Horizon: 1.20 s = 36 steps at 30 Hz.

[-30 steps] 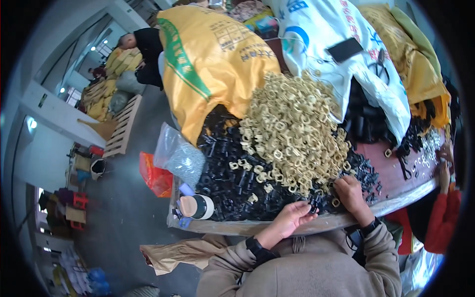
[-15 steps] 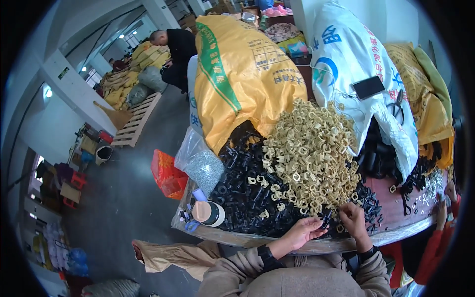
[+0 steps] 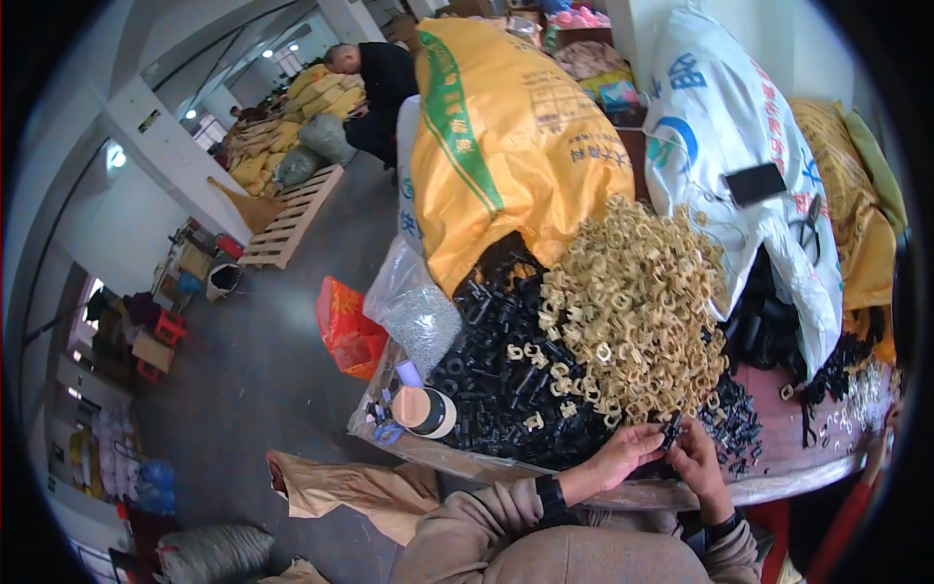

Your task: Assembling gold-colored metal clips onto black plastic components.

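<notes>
A small black plastic part [image 3: 671, 430] is held up between my two hands at the table's front edge. My left hand [image 3: 630, 457] pinches it between thumb and fingers. Closed around the same part from the other side is my right hand [image 3: 697, 461], with its fingers curled; whether it holds a second small piece is hidden. Just beyond the hands rises a heap of cream plastic ring-shaped clips [image 3: 637, 311]. Black plastic parts [image 3: 486, 389] lie spread to the left of that heap, a few cream clips among them.
A yellow woven sack [image 3: 525, 127] and a white one [image 3: 725, 127] stand behind the heaps; a phone [image 3: 755, 184] and scissors [image 3: 810, 226] rest on the white one. A lidded cup [image 3: 424, 412] and a clear bag of small grey pieces [image 3: 420, 326] are at left. Someone crouches [image 3: 384, 92] farther back.
My right hand has come in to meet the left at the black part; before, they were apart. The whole view has shifted, so the scene sits farther right.
</notes>
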Available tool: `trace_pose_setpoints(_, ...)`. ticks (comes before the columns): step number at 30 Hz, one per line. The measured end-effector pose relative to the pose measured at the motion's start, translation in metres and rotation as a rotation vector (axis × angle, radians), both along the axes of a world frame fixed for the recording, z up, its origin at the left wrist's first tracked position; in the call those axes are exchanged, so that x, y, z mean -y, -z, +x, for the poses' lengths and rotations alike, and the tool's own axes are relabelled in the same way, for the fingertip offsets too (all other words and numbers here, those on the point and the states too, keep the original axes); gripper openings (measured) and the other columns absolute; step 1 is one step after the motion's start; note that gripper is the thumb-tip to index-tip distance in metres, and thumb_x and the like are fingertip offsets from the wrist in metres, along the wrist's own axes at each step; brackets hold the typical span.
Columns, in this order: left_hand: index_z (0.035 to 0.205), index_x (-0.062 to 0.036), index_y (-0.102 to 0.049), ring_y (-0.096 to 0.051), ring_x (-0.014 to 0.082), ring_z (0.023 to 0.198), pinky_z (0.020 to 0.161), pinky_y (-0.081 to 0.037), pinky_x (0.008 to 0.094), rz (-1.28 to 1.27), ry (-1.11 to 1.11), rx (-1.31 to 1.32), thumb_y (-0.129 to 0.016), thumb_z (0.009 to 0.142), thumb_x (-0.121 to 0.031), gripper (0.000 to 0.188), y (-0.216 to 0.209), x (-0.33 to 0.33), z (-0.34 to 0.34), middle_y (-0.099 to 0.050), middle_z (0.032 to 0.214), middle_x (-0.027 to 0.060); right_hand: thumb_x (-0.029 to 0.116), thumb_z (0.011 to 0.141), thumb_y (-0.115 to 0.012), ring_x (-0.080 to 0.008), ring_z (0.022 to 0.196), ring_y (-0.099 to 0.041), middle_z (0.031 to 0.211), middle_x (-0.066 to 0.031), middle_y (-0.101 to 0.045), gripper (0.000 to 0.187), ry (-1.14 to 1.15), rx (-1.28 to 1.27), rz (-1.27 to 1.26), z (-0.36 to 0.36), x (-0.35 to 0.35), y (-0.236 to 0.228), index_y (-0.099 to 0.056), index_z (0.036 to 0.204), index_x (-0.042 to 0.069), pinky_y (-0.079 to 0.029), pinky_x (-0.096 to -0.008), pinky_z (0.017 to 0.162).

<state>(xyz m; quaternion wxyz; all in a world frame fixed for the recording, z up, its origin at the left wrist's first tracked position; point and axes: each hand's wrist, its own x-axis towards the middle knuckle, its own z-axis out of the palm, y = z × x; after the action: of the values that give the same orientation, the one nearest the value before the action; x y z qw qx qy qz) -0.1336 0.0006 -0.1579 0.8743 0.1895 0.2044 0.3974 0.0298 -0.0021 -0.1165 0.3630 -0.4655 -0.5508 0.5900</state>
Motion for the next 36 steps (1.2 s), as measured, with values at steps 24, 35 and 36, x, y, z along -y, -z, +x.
trace_pose_setpoints(24, 0.108, 0.0012, -0.053, -0.054, 0.0141, 0.093, 0.084, -0.039, 0.0269, 0.157, -0.007, -0.175, -0.061, 0.078, -0.013, 0.034, -0.008, -0.004, -0.023, -0.058, 0.104, 0.009, 0.013, 0.086, -0.051, -0.0036, 0.067, -0.044, 0.074, 0.0024, -0.052, 0.013, -0.171, -0.192, -0.177, 0.006, -0.02, 0.007, -0.05, 0.082, 0.001, -0.038, -0.0184, 0.06)
trace_pose_setpoints(35, 0.107, 0.0002, -0.053, -0.055, 0.0174, 0.095, 0.087, -0.04, 0.0301, 0.07, -0.029, -0.116, -0.059, 0.08, -0.013, 0.031, -0.009, -0.002, -0.029, -0.058, 0.102, 0.0099, 0.017, 0.087, -0.05, -0.004, 0.062, -0.037, 0.068, 0.0052, -0.044, 0.016, -0.178, -0.133, -0.194, 0.011, -0.015, 0.007, -0.047, 0.08, 0.003, -0.033, -0.019, 0.055)
trace_pose_setpoints(36, 0.107, 0.0002, -0.053, -0.055, 0.0174, 0.095, 0.087, -0.04, 0.0301, 0.075, -0.03, -0.114, -0.059, 0.08, -0.013, 0.031, -0.009, -0.001, -0.029, -0.058, 0.102, 0.0099, 0.017, 0.087, -0.05, -0.0039, 0.062, -0.036, 0.067, 0.0055, -0.042, 0.016, -0.156, -0.14, -0.194, 0.011, -0.013, 0.007, -0.047, 0.08, 0.003, -0.032, -0.019, 0.054)
